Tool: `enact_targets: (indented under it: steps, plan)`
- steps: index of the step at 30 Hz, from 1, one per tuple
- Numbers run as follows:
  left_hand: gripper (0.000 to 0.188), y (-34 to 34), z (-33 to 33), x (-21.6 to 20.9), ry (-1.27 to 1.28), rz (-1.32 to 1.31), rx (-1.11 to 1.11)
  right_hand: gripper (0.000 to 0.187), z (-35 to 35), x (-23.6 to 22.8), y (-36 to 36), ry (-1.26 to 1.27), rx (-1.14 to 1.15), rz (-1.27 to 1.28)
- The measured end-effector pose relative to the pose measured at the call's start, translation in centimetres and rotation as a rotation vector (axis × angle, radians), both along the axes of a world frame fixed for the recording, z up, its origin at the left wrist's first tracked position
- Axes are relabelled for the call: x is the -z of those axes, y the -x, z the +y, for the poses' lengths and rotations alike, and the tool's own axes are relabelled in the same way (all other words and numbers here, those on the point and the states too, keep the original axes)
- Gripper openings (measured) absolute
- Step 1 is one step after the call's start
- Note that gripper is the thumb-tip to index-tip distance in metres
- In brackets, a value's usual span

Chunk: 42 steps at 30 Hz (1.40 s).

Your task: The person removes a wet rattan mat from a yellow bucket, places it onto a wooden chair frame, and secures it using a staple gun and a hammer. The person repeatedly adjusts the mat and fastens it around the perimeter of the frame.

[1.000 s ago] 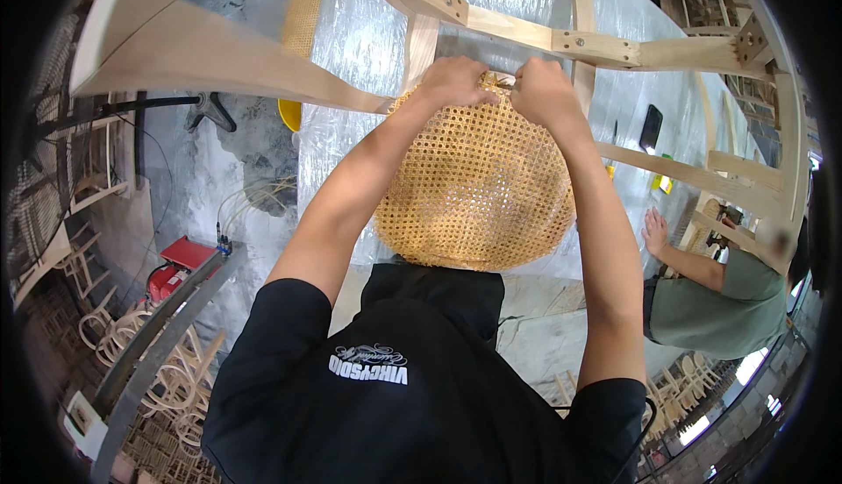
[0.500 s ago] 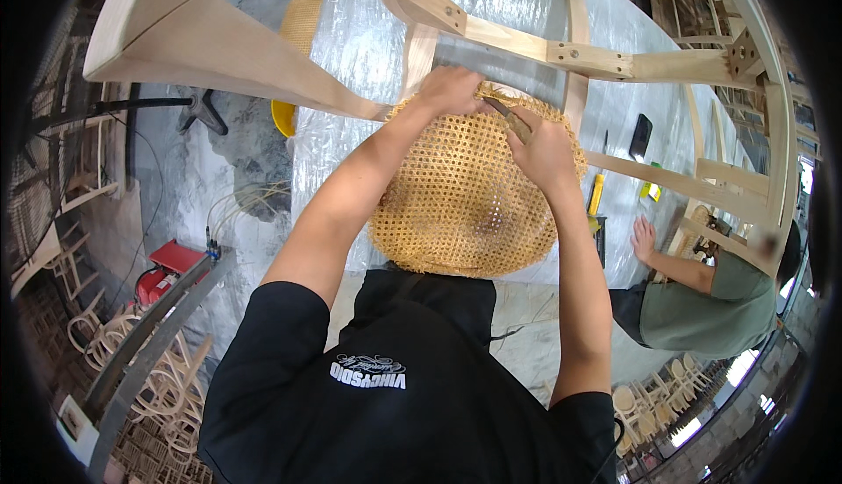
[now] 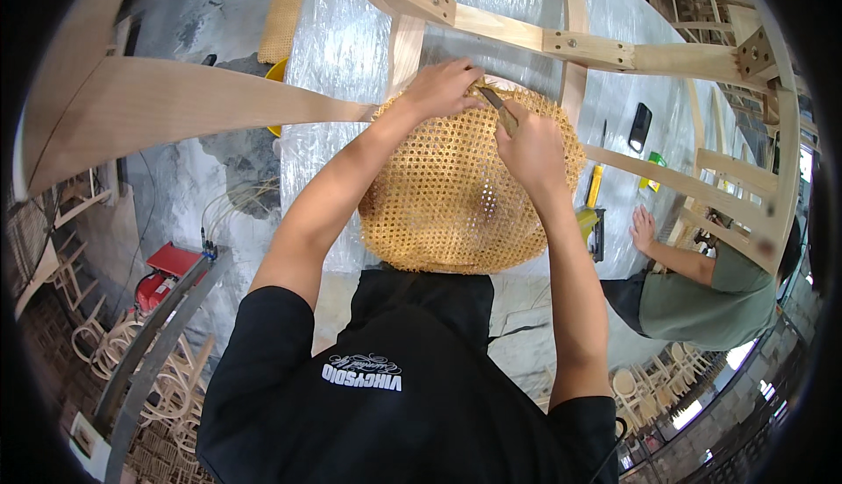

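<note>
A rounded panel of tan cane webbing (image 3: 438, 195) lies in front of my body, set at a pale wooden chair frame (image 3: 500, 28). At its far edge my left hand (image 3: 440, 89) has its fingers bent and closed on the frayed rim of the webbing. My right hand (image 3: 533, 149) is wrapped round a knife (image 3: 506, 117) with a brownish handle. The knife's dark blade points away and to the left, against the far rim, just right of my left fingers. Its tip is hard to make out among the strands.
Plastic film covers the worktable (image 3: 338, 63). To the right lie a phone (image 3: 640, 126), a yellow-handled tool (image 3: 594, 188) and a green-and-black stapler-like tool (image 3: 593, 230). A co-worker (image 3: 710, 300) in green rests a hand on the table. A wooden leg (image 3: 202, 98) juts left.
The knife has shifted slightly left along the far rim, and more of its blade and handle shows. My left fingers have spread a little along the edge. The chair frame has turned slightly.
</note>
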<state>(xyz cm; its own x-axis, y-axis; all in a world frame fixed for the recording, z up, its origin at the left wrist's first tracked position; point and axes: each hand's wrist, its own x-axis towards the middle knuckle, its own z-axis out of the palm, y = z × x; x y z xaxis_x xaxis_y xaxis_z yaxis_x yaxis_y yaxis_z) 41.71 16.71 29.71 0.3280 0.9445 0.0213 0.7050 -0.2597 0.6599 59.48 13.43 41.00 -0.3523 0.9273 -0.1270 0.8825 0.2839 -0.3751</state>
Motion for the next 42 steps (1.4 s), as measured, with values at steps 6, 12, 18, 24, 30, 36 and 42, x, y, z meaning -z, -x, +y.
enact_targets:
  steps: [6,12,18,24,30,36,42]
  plan:
    - [0.034,-1.0,-1.0,-0.3,-0.232,0.014,0.014,0.011,1.6,0.4,0.8,-0.071,-0.091,-0.015]
    - [0.037,-0.6,-0.9,0.0,-0.227,-0.111,0.027,0.010,2.6,0.3,1.7,-0.014,-0.113,-0.073]
    - [0.040,-0.2,-0.8,1.1,-0.241,-0.397,-0.067,0.013,3.3,-1.2,3.9,0.008,-0.147,-0.196]
    - [0.037,-0.1,0.7,1.2,-0.111,-0.369,-0.009,0.021,4.0,-1.1,2.5,0.004,-0.114,-0.192]
    - [0.023,0.0,0.8,0.2,-0.198,-0.244,0.005,0.028,-0.7,-3.0,-2.6,0.003,0.134,-0.040]
    - [0.026,-0.2,0.4,0.6,-0.256,-0.268,0.014,0.026,-4.1,-1.2,-2.1,-0.033,0.186,-0.099]
    - [0.026,-0.3,0.6,0.5,-0.227,-0.287,0.022,0.018,-3.6,0.3,-1.9,-0.064,0.205,-0.148]
